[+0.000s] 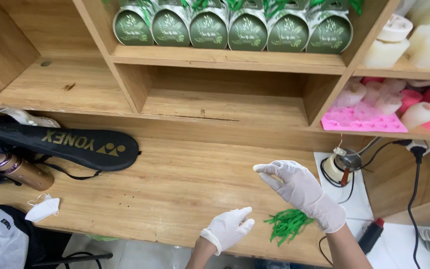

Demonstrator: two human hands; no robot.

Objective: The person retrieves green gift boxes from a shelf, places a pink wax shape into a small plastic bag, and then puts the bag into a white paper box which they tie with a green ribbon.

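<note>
Head view. Right hand (302, 192), white glove: fingers spread, empty, hovering above the green strips (287, 224), which lie just below its wrist. Left hand (230, 227), gloved: loosely curled, empty, beside the strips. Advisable: pinch single strips, palms clear of wooden bench (175, 189).

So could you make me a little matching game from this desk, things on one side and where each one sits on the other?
Things:
1. green strips
2. round green packages
3. pink mould tray
4. white face mask

Places:
A. top shelf, in a row
B. desk's left edge
C. right-hand shelf
D. on the desk between the gloved left hand and right hand

Pairs: 1-D, 2-A, 3-C, 4-B
</note>
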